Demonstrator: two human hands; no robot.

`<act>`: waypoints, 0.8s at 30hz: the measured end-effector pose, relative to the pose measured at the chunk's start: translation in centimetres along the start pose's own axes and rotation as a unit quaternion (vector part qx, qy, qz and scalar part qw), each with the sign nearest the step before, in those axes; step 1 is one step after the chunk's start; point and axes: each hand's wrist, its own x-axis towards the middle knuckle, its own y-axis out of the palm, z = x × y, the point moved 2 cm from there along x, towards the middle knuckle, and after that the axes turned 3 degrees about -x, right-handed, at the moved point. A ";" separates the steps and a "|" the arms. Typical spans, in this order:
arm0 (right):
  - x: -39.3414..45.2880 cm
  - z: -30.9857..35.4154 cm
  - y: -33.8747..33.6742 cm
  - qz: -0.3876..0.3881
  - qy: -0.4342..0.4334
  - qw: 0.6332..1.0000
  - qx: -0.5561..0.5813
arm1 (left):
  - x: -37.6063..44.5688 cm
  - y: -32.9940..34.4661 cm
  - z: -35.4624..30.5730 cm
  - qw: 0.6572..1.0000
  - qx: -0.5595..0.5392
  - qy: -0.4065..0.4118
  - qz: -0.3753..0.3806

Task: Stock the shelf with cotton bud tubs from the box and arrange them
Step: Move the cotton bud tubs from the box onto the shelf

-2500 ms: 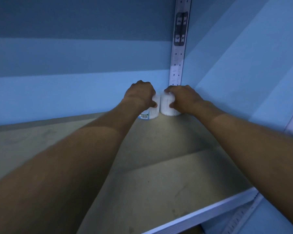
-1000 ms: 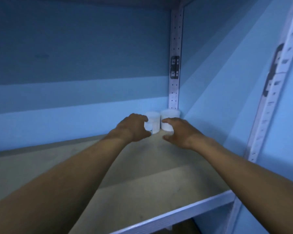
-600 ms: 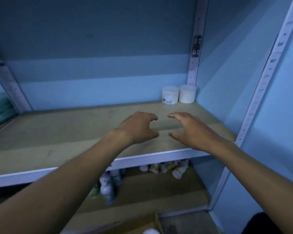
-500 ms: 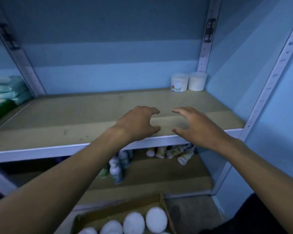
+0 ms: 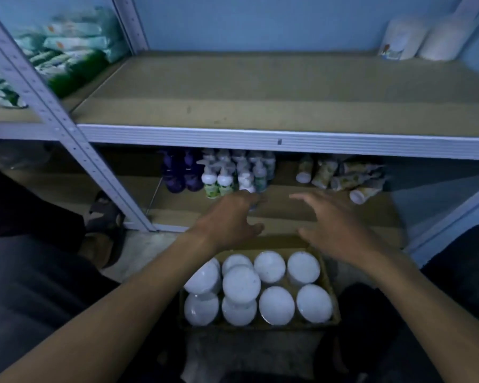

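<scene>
Left hand [image 5: 230,217] and right hand [image 5: 335,225] hover side by side over the far edge of the box [image 5: 327,275], fingers loosely spread, holding nothing. Cotton bud tubs [image 5: 271,266] are round with white lids, packed upright in the cardboard box on the floor, one sitting atop the others; two more tubs [image 5: 401,40] stand touching at the shelf's [image 5: 260,87] back right corner. Lower shelf holds pump bottles [image 5: 219,181] and toppled tubes [image 5: 340,175]; green packs [image 5: 67,51] left, blue wall behind.
</scene>
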 end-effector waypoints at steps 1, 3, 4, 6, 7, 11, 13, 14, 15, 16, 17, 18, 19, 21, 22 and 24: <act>0.3 0.0 1.1 0.018 0.001 1.000 0.000 | 0.0 0.8 0.9 1.000 -0.003 -0.011 0.014; 0.8 0.2 3.1 0.044 0.003 0.999 0.008 | -0.2 2.4 2.5 0.998 -0.013 -0.033 0.049; 1.0 0.3 4.1 0.053 0.004 0.999 0.013 | -0.4 3.1 3.2 0.997 -0.016 -0.046 0.067; 1.4 0.5 5.9 0.071 0.007 0.997 0.017 | -1.1 4.6 4.5 0.992 -0.013 -0.077 0.095; 1.6 0.5 6.8 0.084 0.009 0.996 0.015 | -1.5 5.3 5.2 0.990 -0.008 -0.090 0.109; 2.4 0.8 9.8 0.132 0.000 0.991 0.006 | -3.0 7.5 8.2 0.979 0.010 -0.134 0.153; 2.8 1.0 11.2 0.152 -0.005 0.988 0.007 | -3.8 8.2 9.4 0.975 0.013 -0.152 0.160; 3.0 1.1 12.0 0.163 -0.007 0.987 0.009 | -4.1 8.5 9.8 0.974 0.011 -0.160 0.161; 3.1 1.2 12.7 0.176 -0.008 0.984 0.012 | -4.4 8.8 10.2 0.972 0.005 -0.167 0.166; 3.2 1.3 13.5 0.190 -0.009 0.982 0.011 | -4.7 9.1 10.5 0.970 0.005 -0.170 0.174; 3.2 1.4 14.3 0.203 -0.011 0.979 0.010 | -4.9 9.5 10.9 0.968 0.005 -0.174 0.182; 3.2 1.5 15.1 0.215 -0.013 0.977 0.008 | -5.1 9.8 11.4 0.965 0.010 -0.177 0.193; 3.1 1.6 15.8 0.224 -0.016 0.974 0.008 | -5.4 10.1 11.8 0.964 0.014 -0.179 0.198; 2.8 1.7 17.4 0.237 -0.019 0.971 0.005 | -5.8 10.6 12.7 0.960 0.020 -0.188 0.205; 2.5 1.7 18.0 0.244 -0.017 0.970 0.001 | -6.1 10.8 13.0 0.958 0.025 -0.193 0.212; 2.1 1.7 19.0 0.251 -0.018 0.968 -0.012 | -6.4 11.4 13.4 0.952 0.034 -0.200 0.229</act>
